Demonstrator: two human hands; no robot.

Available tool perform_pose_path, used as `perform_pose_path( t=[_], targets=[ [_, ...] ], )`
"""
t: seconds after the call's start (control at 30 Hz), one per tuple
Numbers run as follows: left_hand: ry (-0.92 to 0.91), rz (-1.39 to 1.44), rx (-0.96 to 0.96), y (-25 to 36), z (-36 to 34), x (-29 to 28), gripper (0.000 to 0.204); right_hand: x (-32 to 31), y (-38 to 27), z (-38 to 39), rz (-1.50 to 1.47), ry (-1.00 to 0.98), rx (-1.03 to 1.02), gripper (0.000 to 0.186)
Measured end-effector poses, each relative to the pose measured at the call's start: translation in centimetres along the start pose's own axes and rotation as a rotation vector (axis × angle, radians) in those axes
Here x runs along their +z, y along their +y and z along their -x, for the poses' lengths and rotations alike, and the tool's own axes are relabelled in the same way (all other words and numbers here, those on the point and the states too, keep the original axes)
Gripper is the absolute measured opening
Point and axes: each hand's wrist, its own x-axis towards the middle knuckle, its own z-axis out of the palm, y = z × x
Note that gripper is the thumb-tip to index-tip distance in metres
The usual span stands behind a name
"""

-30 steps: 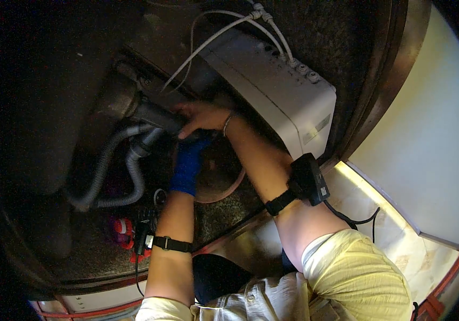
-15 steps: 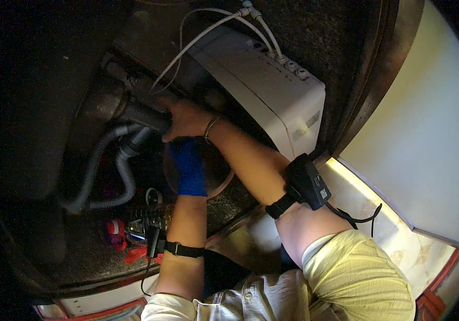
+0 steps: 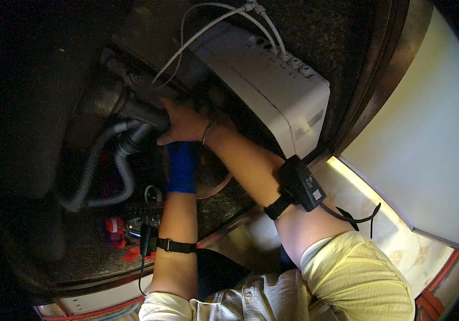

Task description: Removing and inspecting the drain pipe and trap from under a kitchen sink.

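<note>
Beside ribbed hose | right fingers at smooth pipe | left fingers hidden | grips unclear

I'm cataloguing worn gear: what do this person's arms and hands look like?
A blue covering wraps the left wrist; its far end is hidden. The right hand is bare, with a thin bracelet at the wrist. Each forearm carries a black strap, black box and black cable. The right sleeve is pale yellow, the left sleeve cream.

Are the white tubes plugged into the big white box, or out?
In: two white tubes run to fittings on the white box; their ends look seated there.
</note>
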Motion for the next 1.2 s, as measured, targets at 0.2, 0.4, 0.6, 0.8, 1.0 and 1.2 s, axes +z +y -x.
perform_pose_path(
  t=[0.2,0.4,0.6,0.8,1.0,1.2],
  targets=[
    [0.057,-0.069,-0.008,1.3,0.6,-0.3,0.034,2.1,-2.4,0.4,0.19,0.116,0.206,0.094],
    [0.106,-0.148,-0.011,2.0,0.7,1.0,0.034,0.5,2.0,-0.8,-0.045,-0.048,0.011,0.095],
    [0.044,0.234,-0.063,-3.6,-0.6,-1.0,0.034,1.2,0.9,0.3,-0.041,0.138,-0.08,0.097],
    [-0.082,0.858,-0.133,-9.2,-5.7,-1.3,0.034,2.6,-1.6,0.7,0.334,0.233,0.168,0.096],
    [-0.074,0.491,-0.056,-7.6,-5.2,0.9,0.035,-0.9,2.8,-0.7,-0.079,-0.087,-0.041,0.093],
    [0.077,-0.275,0.039,-2.2,-4.0,0.5,0.037,2.1,-1.4,0.6,0.094,0.175,-0.008,0.091]
  ],
)
